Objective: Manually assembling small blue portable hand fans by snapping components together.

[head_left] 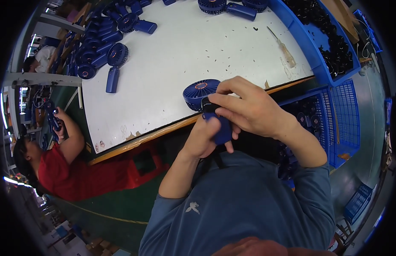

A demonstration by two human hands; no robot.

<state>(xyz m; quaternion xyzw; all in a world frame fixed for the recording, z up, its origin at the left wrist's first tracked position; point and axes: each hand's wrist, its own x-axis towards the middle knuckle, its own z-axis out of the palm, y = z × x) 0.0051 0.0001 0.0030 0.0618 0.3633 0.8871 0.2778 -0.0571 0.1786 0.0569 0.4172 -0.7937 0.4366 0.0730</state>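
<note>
A dark blue handheld fan (198, 94) with a round caged head is held at the table's near edge. My left hand (201, 138) is closed around its handle, thumb across the front. My right hand (255, 106) reaches in from the right, its thumb and fingers pinched at a small black curved piece (208, 105) at the fan's neck. My fingers partly hide where the piece meets the fan.
More blue fans (117, 55) are piled at the table's (163, 72) far left, others at the back. A screwdriver (285, 51) and tiny bits lie on top. At right stand a blue bin (306, 53) of black pieces and a crate (345, 123). A co-worker in red (70, 170) sits left.
</note>
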